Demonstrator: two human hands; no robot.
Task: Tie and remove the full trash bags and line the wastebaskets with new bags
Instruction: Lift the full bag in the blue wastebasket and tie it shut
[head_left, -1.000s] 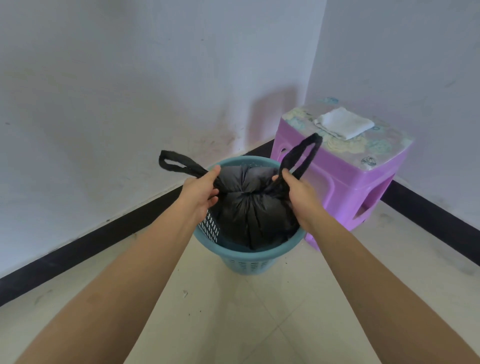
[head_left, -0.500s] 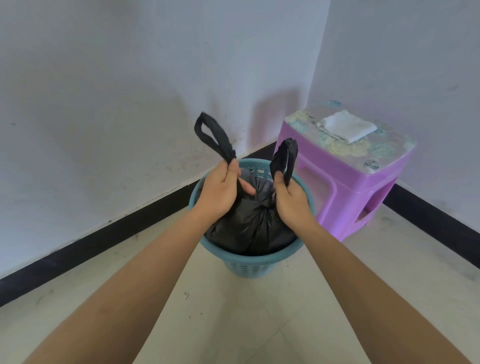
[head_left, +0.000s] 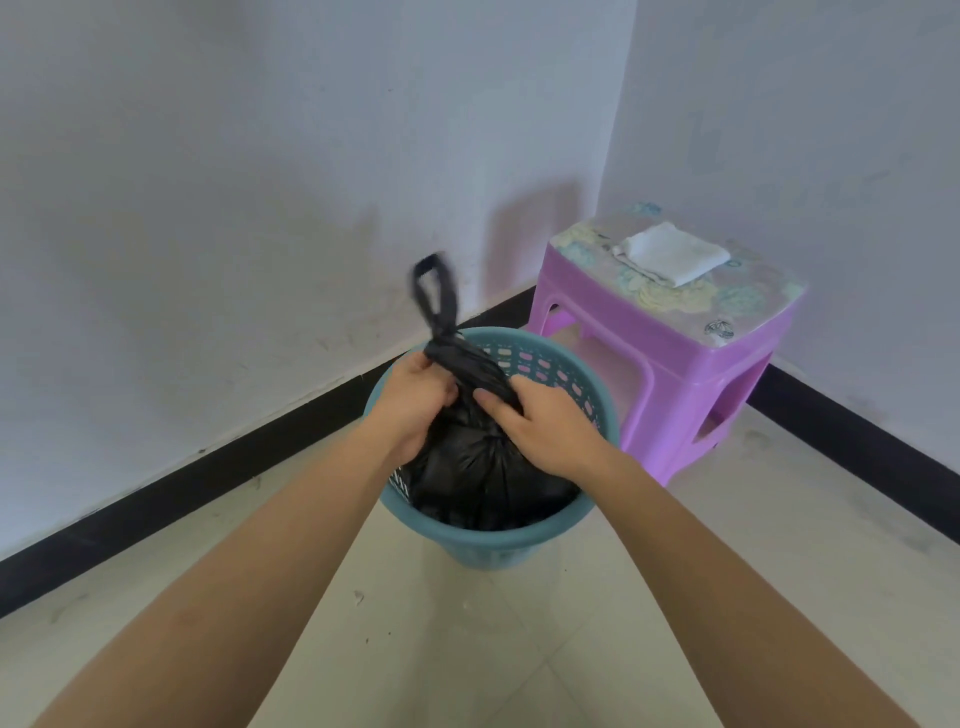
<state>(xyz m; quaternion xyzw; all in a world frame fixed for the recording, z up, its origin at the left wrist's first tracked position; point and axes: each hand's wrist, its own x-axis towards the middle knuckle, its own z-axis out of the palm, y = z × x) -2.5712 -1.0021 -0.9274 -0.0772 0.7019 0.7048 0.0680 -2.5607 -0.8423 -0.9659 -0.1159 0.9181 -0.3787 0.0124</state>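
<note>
On my feed I am looking down into the corner of a room where two pale, scuffed walls (head_left: 208, 208) meet. A black baseboard (head_left: 156, 499) runs along the foot of both. The cream tiled floor (head_left: 779, 571) has a few dark specks and bits of grit on it in front of the bin. Against the right-hand wall stands a purple plastic stool (head_left: 675, 374) with a flowered top, and a folded white cloth (head_left: 670, 254) lies on that top.

The round teal plastic wastebasket (head_left: 498, 543) stands on the floor just beside the stool, a little out from the corner. Its wall is pierced with rows of small holes. The black plastic trash bag (head_left: 483, 478) sits inside it and fills most of the opening. The plastic is gathered into creases that run up to a twisted neck above the rim. One narrow handle loop (head_left: 434, 291) stands up from that neck, blurred, so I cannot make out its edges.

Both bare forearms reach in from the bottom of the view. The left grip (head_left: 415, 400) is closed round the bag's neck just under the loop. The right grip (head_left: 550, 426) is on the other side of the neck, its fingers curled over the bunched plastic and its thumb laid across the front. The two grips are nearly touching.
</note>
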